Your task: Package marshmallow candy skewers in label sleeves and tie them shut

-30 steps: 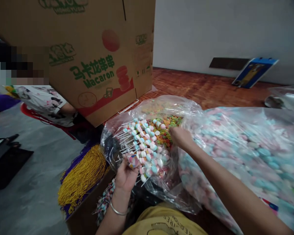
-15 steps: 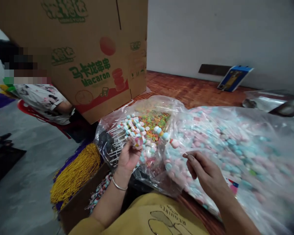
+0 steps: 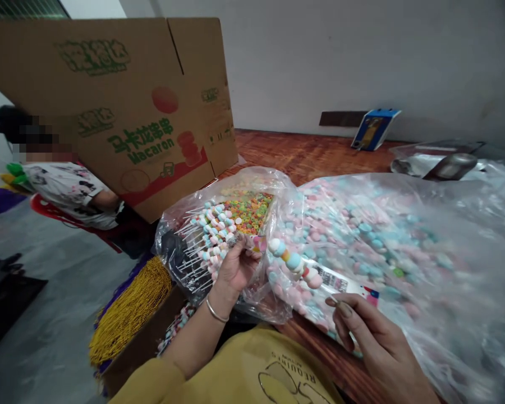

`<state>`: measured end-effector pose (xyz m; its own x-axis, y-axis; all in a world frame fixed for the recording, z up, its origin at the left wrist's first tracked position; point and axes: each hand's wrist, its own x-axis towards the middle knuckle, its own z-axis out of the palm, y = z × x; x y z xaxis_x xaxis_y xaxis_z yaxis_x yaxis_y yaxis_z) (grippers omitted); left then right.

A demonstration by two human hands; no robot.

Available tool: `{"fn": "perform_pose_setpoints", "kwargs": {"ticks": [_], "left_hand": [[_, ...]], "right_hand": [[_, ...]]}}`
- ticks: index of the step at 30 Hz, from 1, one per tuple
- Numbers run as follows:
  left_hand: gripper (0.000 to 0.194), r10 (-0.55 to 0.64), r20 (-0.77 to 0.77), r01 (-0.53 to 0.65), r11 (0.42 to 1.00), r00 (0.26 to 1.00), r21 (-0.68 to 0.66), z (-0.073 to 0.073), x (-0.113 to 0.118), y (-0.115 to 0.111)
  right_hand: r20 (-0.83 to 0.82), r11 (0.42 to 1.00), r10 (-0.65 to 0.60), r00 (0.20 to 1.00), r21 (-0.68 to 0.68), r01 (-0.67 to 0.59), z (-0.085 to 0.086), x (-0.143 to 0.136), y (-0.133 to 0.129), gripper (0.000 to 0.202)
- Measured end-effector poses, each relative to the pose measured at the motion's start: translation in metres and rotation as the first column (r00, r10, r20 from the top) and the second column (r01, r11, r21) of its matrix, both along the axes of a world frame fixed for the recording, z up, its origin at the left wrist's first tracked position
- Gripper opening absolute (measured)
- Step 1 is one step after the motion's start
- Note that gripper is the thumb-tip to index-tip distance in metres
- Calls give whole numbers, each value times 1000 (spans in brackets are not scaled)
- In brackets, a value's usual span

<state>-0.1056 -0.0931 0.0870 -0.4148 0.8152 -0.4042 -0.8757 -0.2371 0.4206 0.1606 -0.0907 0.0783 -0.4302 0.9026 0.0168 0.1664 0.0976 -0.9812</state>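
My right hand is closed, its thumb and fingertips pinching the stick end of a marshmallow skewer. White, blue, orange and pink pieces run along that skewer, which points left toward my other hand. My left hand, with a bracelet on its wrist, is closed on a small pink-printed plastic wrapper near the skewer's tip. Just beyond it, several finished marshmallow skewers lie in a clear plastic bag, beside green and orange candy rings. A printed clear packet lies behind the held skewer.
A large clear bag of pink and blue marshmallows covers the right side of the wooden table. A tall cardboard box stands at the back left, with a seated person beside it. Gold bead strings lie lower left.
My view has shifted somewhat. The skewer's tip and the wrapper in my left hand are closer together, and the skewer has moved lower. Both hands keep their hold.
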Motion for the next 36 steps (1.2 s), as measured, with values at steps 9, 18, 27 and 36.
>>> {"fn": "perform_pose_setpoints", "kwargs": {"ticks": [9,18,27,36], "left_hand": [[31,-5,-210,14,999,978,41,2,12,3],[44,-71,-436,83,997,897,9,-9,10,8],[48,-114,-589,116,993,800,-34,-13,9,11],[40,-100,-683,180,983,723,47,-16,7,12]], "right_hand": [[189,973,-65,980,229,20,6,18,0,31],[224,929,-131,966,367,41,3,38,3,30],[124,989,-82,989,133,66,-6,39,2,30],[-257,854,-60,965,-514,-84,-29,17,-23,44]]}}
